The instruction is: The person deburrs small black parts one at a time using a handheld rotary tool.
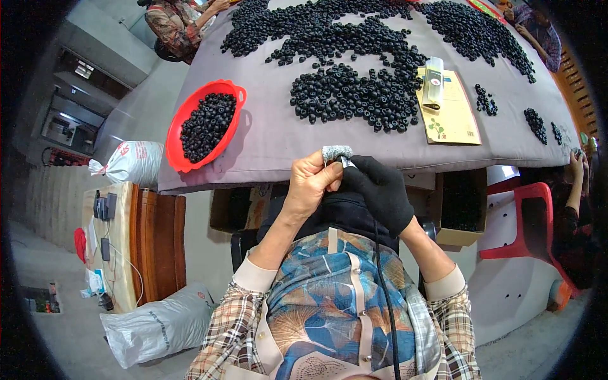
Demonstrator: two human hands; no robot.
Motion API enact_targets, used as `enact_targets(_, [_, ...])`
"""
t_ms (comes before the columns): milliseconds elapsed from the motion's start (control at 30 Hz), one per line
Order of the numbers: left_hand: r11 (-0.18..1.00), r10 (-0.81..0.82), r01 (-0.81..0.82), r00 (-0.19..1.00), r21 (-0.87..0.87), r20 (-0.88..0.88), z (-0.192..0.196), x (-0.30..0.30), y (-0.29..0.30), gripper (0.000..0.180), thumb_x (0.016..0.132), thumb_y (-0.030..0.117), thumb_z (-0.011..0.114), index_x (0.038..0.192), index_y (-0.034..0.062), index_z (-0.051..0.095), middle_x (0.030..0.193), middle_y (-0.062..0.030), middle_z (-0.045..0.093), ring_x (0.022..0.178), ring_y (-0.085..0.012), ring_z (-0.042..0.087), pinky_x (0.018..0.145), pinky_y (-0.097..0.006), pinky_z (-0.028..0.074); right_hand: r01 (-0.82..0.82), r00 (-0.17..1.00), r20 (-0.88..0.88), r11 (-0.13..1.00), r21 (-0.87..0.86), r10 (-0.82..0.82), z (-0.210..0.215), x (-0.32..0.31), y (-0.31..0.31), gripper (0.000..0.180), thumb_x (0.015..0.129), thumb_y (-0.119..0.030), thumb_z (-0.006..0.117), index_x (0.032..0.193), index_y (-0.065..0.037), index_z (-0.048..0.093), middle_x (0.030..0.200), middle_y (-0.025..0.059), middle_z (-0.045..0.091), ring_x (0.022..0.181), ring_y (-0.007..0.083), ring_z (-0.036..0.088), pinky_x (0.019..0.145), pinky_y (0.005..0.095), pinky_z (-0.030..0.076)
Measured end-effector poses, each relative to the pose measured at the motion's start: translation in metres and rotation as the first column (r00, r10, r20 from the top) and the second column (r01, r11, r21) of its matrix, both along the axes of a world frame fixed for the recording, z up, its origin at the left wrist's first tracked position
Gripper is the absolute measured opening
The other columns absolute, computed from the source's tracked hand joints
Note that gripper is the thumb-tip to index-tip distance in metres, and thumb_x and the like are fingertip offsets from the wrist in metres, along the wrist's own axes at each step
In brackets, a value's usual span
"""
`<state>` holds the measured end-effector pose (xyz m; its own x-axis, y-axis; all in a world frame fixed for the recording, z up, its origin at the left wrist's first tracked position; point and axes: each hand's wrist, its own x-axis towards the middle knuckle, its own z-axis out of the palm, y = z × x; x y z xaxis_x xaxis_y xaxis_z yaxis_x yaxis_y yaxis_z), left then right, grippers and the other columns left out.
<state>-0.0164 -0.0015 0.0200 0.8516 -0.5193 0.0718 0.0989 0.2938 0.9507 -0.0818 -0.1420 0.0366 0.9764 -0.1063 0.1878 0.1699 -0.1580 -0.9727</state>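
Note:
At the table's near edge my two hands meet with their fingers closed. My left hand (309, 183) is bare except for a grey speckled finger sleeve (337, 152) at its fingertips. A black glove covers my right hand (385, 195), whose thumb and fingers pinch against the left fingertips. A small pale bit shows between them, too small to name, and the rest is hidden by the fingers. Beyond my hands, small round black pieces (354, 95) lie in a wide spread on the grey tablecloth (272, 142). A black cord (385, 285) hangs down over my patterned apron (323, 278).
A red plastic basin (171, 142) of black pieces stands at the left. A yellow card (462, 114) and a clear case (434, 82) lie right of centre. Cardboard boxes (462, 236) sit under the table. A red chair (532, 215) is at right; other people sit around the table.

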Motion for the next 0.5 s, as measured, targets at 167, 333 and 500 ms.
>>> enact_targets(167, [1.0,0.0,0.0,1.0,-0.001,-0.022,-0.0029,0.0006,0.0008,0.014,0.086,0.004,0.055,0.096,0.0008,0.062,0.062,0.0032,0.05,0.053,-0.0038,0.042,0.047,-0.018,0.034,-0.017,0.989,0.144,0.989,-0.15,0.038,-0.0008,0.0018,-0.0009,0.022,0.086,-0.018,0.056,0.101,-0.003,0.059,0.086,0.0107,0.064,0.077,0.0153,0.062,0.069,0.0288,0.047])
enact_targets(333, [0.999,0.011,-0.011,1.0,0.036,0.008,-0.0025,-0.0012,-0.0007,0.014,0.085,0.004,0.055,0.097,0.0008,0.062,0.063,0.0029,0.051,0.054,-0.004,0.043,0.048,-0.018,0.034,0.0,0.998,-0.056,1.0,-0.019,-0.001,-0.0017,0.0019,-0.0026,0.022,0.086,-0.019,0.055,0.101,-0.003,0.058,0.088,0.011,0.063,0.077,0.0161,0.061,0.069,0.0287,0.047])
enact_targets(500, [0.995,-0.031,0.021,0.994,-0.097,-0.101,-0.0032,0.0016,-0.0031,0.015,0.086,0.006,0.056,0.099,0.0018,0.062,0.065,0.0021,0.053,0.054,-0.0049,0.045,0.049,-0.018,0.036,0.002,0.999,-0.032,0.998,0.063,0.0,-0.007,0.0044,-0.0037,0.023,0.086,-0.016,0.055,0.104,-0.001,0.059,0.089,0.0112,0.064,0.079,0.0121,0.06,0.071,0.0271,0.047])
